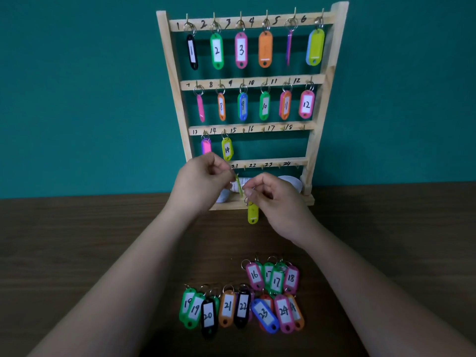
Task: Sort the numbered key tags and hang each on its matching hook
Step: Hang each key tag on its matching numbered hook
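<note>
The left hand point(203, 181) pinches an edge-on tag point(239, 186), and the right hand point(273, 199) pinches the ring of a dangling yellow-green tag point(253, 213), both low in front of the rack point(273, 127). Their numbers are hidden. Held close together, they are probably a pair meant for hook 15 point(244, 130), the first bare one. The waiting tags point(242, 300), 16 to 24, lie in order on the near counter point(103, 240), presumably so each comes to hand in turn.

Rack point(327, 81) is stood behind L hand point(203, 181) & R hand point(278, 202); held tags point(253, 213) are pinched betw. them; loose tags point(242, 305) are laid on table point(77, 240) before them, nearer the person.
</note>
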{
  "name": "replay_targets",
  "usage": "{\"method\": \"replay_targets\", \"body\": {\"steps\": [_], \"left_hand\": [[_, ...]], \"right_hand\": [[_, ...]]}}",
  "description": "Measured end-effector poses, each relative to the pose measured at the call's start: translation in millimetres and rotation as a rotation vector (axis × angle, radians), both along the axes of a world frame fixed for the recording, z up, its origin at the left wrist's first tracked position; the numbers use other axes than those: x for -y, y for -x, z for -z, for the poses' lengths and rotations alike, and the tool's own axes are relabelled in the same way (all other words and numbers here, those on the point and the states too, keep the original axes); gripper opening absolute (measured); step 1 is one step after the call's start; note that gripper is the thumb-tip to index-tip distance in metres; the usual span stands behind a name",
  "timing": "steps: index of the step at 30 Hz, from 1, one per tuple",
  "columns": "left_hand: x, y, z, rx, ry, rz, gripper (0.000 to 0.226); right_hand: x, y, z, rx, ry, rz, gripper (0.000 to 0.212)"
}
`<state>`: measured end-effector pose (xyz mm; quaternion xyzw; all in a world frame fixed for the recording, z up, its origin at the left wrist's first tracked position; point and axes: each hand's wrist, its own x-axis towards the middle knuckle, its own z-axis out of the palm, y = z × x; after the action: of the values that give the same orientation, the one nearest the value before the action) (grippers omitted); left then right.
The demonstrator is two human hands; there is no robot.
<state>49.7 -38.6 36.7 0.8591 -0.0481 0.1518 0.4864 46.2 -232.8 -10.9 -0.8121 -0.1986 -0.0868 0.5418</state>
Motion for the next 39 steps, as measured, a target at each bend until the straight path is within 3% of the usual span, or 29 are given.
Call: {"method": "replay_targets", "body": {"steps": [10, 16, 22, 31, 39], "left_hand": [[27.8, -14.9, -20.9, 0.190, 0.355, -0.068, 0.010], [43.3, -27.9, -27.9, 0.220, 0.377, -0.141, 0.012], [48.4, -36.3, -29.4, 0.251, 0.334, -0.210, 0.015], [50.8, -35.4, -26.4, 0.315, 0.098, -0.356, 0.022], [39.5, -27.2, -24.6, -0.013, -0.028, -0.108, 0.031]], "right_hand": [[-1.7, -1.0, 4.2, -0.002, 0.016, 0.056, 0.004], [-1.6, 0.5, 3.7, -0.005, 0.033, 0.052, 0.005], [-2.4, 2.8, 3.3, -0.018, 0.031, 0.036, 0.004], [-2.3, 1.5, 2.1, -0.023, 0.008, 0.058, 0.005], [1.4, -4.2, 3.6, 0.101, -0.093, 0.198, 0.004]]}}
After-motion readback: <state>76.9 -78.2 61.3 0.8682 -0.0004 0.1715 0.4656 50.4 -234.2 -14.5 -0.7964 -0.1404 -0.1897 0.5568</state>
